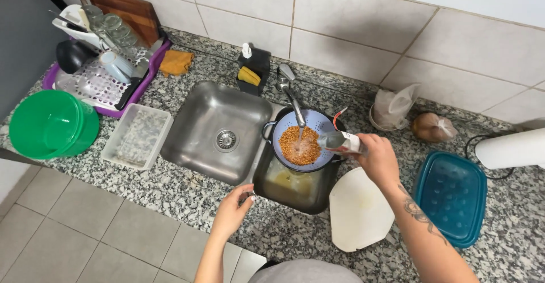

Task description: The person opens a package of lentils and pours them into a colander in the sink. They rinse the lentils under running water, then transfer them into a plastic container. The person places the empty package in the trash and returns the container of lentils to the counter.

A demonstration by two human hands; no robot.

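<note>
A pale blue colander full of orange-brown grains rests on a dark pot in the right sink basin. Water runs from the tap onto the grains. My right hand holds a small metal cup, tipped toward the colander's rim. My left hand rests on the granite counter edge in front of the sink, fingers loosely spread, holding nothing.
The left sink basin is dry. A white cutting board and a teal lid lie to the right. A green bowl, a clear tub and a purple dish rack stand to the left. Bagged items sit near the tiled wall.
</note>
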